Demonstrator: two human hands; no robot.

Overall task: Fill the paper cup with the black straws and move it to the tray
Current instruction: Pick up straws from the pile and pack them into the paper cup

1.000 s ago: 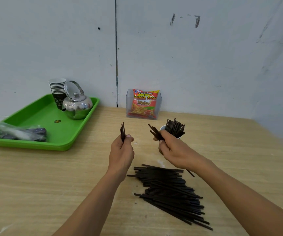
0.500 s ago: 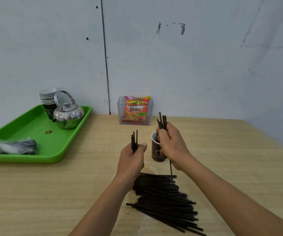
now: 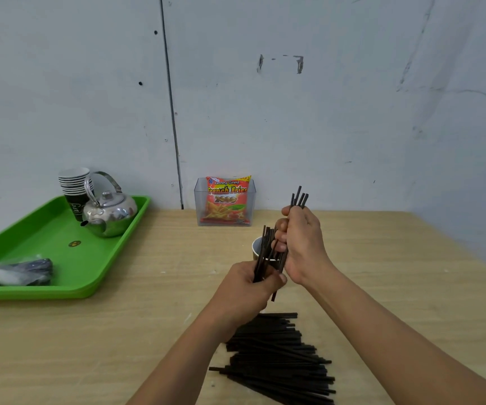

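Note:
The paper cup [image 3: 256, 249] stands on the wooden table, mostly hidden behind my hands; only its white rim shows. My left hand [image 3: 246, 290] grips a small bundle of black straws [image 3: 263, 249] that leans over the cup. My right hand [image 3: 301, 247] holds several more straws, whose tips [image 3: 299, 197] stick up above my fingers. A loose pile of black straws [image 3: 279, 358] lies on the table in front of me. The green tray [image 3: 60, 258] sits at the far left.
On the tray are a steel kettle [image 3: 109, 213], a stack of paper cups [image 3: 73, 185] and a plastic bag of dark items [image 3: 11, 271]. A clear box with a snack packet [image 3: 225, 201] stands against the wall behind the cup.
My left hand moved right and brought its straws up against the cup and my right hand. My right hand lifted its straws higher above the cup.

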